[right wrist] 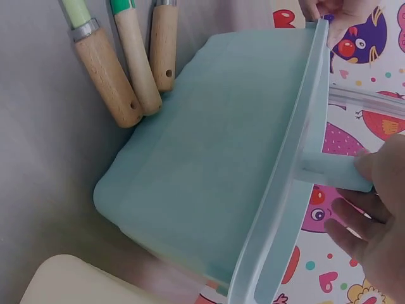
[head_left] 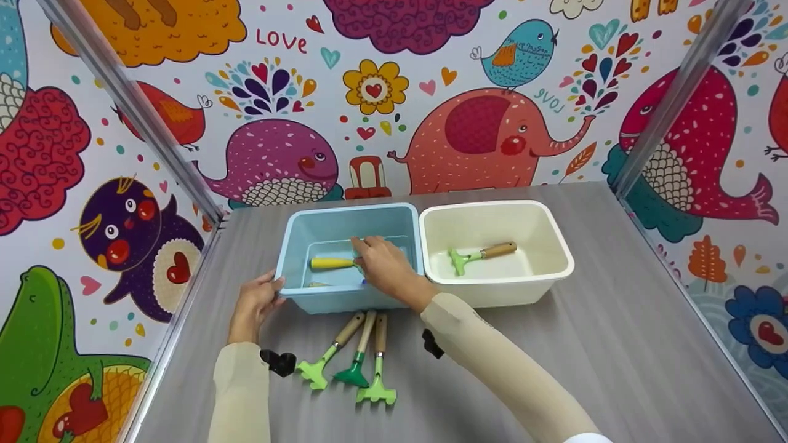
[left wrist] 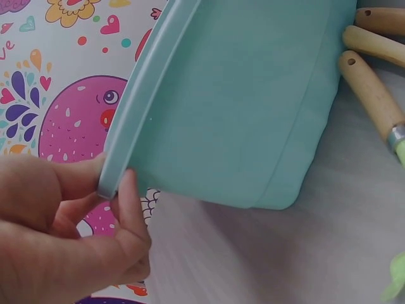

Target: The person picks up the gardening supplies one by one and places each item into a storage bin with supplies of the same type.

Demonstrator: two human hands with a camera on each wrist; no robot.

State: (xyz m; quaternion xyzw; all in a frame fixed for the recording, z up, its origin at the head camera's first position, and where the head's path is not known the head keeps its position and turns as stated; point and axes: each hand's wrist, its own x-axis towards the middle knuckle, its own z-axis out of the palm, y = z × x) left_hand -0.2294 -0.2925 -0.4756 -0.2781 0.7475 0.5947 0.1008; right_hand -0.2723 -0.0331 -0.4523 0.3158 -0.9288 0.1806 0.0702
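My left hand (head_left: pixel 257 301) pinches the left front corner of a light blue bin (head_left: pixel 354 301), thumb and fingers on its rim (left wrist: pixel 142 95). Over the inside of that bin is my right hand (head_left: pixel 386 264). In the right wrist view, its thumb and fingers hold a pale blue flat piece (right wrist: pixel 338 171) that sticks up past the rim; its kind is hidden. A tool with a yellow handle (head_left: pixel 331 263) lies in the bin, its far end behind the right hand. Beside the blue bin stands a cream bin (head_left: pixel 492 294) holding a light green toy rake (head_left: pixel 460 261) with a wooden handle.
In front of the blue bin lie two light green toy rakes, a left one (head_left: pixel 315 372) and a right one (head_left: pixel 377 392), with a dark green tool (head_left: pixel 353 374) between them. Patterned walls and metal posts (head_left: pixel 683 92) border the grey table (head_left: pixel 615 344).
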